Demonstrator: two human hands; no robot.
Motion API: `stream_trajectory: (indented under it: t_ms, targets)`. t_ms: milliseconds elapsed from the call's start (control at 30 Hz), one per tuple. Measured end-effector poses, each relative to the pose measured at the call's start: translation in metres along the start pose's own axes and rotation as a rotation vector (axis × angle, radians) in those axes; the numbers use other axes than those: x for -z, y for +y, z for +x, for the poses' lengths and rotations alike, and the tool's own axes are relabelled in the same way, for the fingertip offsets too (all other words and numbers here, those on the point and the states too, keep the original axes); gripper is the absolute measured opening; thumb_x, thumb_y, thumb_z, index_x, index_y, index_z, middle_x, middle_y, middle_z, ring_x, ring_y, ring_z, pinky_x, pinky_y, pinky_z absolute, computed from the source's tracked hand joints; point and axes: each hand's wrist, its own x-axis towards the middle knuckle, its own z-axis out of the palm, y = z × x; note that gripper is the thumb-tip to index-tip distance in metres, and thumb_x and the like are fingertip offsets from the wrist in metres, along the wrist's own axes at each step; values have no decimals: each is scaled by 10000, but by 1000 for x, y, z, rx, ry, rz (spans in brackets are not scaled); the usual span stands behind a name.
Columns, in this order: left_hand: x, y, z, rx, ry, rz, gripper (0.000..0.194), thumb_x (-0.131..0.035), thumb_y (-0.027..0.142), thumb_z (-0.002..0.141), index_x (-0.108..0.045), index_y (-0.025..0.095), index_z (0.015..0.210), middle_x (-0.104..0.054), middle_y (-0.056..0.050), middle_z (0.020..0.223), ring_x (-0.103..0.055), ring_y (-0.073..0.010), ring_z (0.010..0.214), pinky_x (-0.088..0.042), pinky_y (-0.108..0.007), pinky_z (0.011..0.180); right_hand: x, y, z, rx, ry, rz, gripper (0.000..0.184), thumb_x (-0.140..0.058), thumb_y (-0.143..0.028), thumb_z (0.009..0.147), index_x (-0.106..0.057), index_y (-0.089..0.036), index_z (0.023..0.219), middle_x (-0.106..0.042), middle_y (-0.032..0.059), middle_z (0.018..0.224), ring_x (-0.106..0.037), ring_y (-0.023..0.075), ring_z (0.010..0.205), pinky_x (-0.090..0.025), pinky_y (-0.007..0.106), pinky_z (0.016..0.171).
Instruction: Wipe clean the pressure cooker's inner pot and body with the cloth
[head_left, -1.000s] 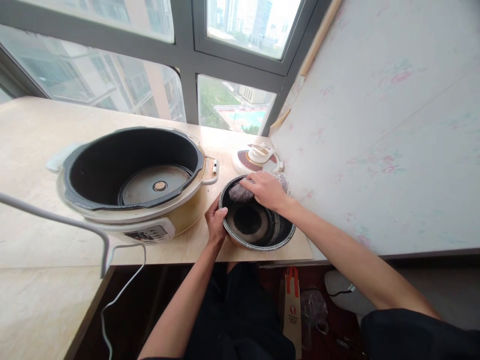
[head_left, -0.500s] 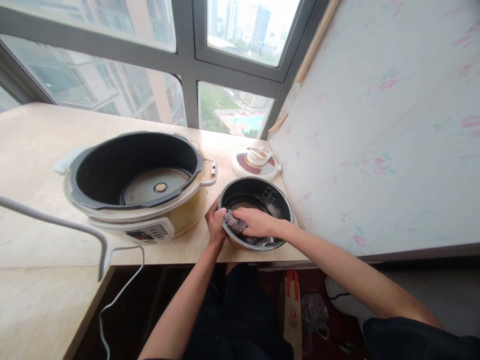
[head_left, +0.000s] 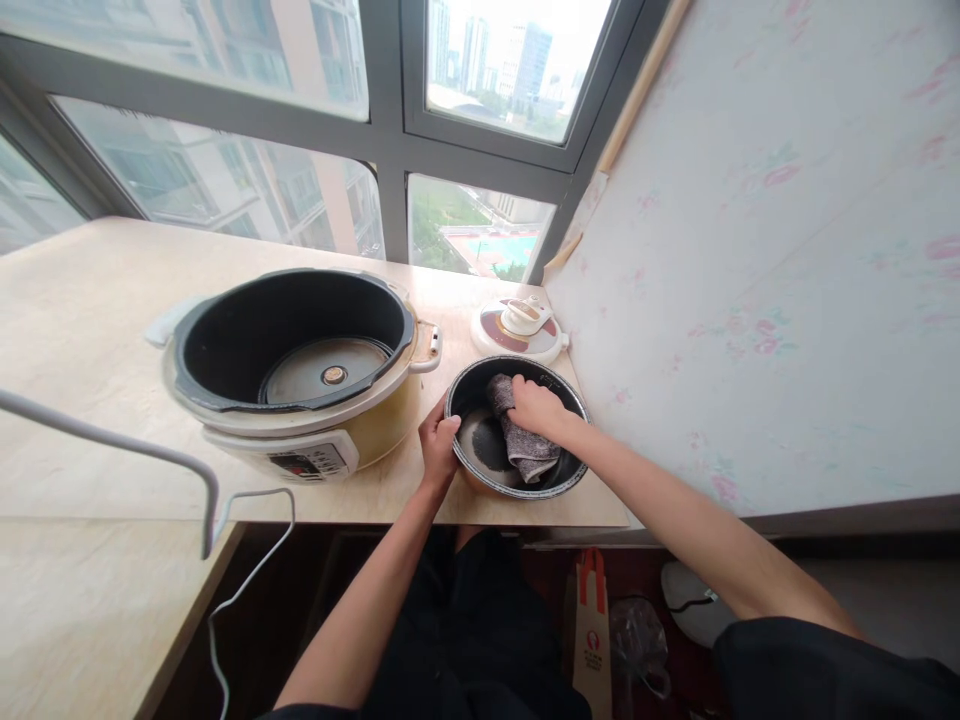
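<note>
no legible text anywhere

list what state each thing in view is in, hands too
cooker: uncovered, dark inside showing
pot: uncovered, opening facing up
cloth: bunched, inside the pot
left hand: gripping the pot at its side
right hand: closed on the cloth
lid: set down, top side up
paper bag: upright, handles up
plastic bag: crumpled

Daylight, bright and diffuse, from the window (head_left: 390, 140); outdoor view hazy, upper pane near white. Table (head_left: 112, 300): palest just below the window. Pot (head_left: 480, 440), below the window: interior shadowed. Floor (head_left: 679, 670), farther below the window: dim. Wall (head_left: 750, 250), right of the window: softly blurred, edge-stretched.
</note>
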Motion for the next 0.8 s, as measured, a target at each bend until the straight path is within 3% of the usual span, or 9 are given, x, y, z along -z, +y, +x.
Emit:
stream_trajectory:
  t_ms: [67, 200, 333, 433, 600, 700, 800]
  targets:
    - [0, -3, 0, -4, 4, -5, 370, -512, 264, 822, -751, 151, 1082, -723, -54, 1044, -636, -255, 1001, -484, -337, 937, -1, -10, 4, 58, -25, 53, 415, -575, -218, 870, -463, -70, 1241, -618, 263, 1218, -653, 372, 1103, -496, 410, 871]
    - [1, -4, 0, -17, 9, 3, 407, -516, 268, 833, -732, 155, 1160, -724, -63, 1123, -631, -272, 1096, -460, -364, 1020, 0, -37, -1, 251, -130, 204, 369, -624, -330, 866, -503, -154, 1167, -686, 136, 1157, -677, 246, 1018, -486, 267, 790]
    - [3, -1, -1, -7, -22, 30, 463, -516, 286, 844, -690, 149, 1250, -703, -84, 1230, -621, -281, 1177, -447, -396, 1068, 7, -42, -26, 305, -127, 434, 309, -628, -280, 812, -535, -165, 1083, -691, 84, 1012, -647, 221, 874, -442, 270, 704]
    - [3, -3, -2, -31, -28, 62, 464, -481, 334, 908, -665, 148, 1291, -660, -94, 1317, -570, -274, 1275, -387, -405, 1141, 13, -31, -46, 355, -48, 633, 367, -672, -302, 772, -582, -182, 1107, -679, 37, 1035, -628, 211, 920, -458, 293, 805]
    - [1, -12, -3, 24, -22, -3, 483, -393, 422, 1005, -618, 165, 1346, -616, -90, 1383, -526, -243, 1336, -348, -396, 1180, 8, -28, -60, 430, 102, 879, 638, -682, -319, 790, -532, -184, 1395, -582, 82, 1409, -544, 256, 1273, -369, 392, 1126]
    - [1, -15, -3, 102, -13, -56, 533, -344, 482, 1030, -580, 167, 1389, -591, -93, 1417, -503, -229, 1365, -320, -388, 1203, 3, -36, -54, 451, 185, 919, 673, -650, -314, 823, -493, -169, 1461, -536, 101, 1470, -497, 254, 1343, -322, 403, 1177]
    - [1, -15, -4, 111, -44, -115, 565, -342, 509, 1031, -518, 178, 1453, -524, -93, 1493, -441, -225, 1423, -267, -389, 1233, 2, -37, -39, 438, 243, 808, 675, -604, -315, 869, -448, -153, 1506, -562, 123, 1427, -528, 249, 1296, -352, 387, 1151]
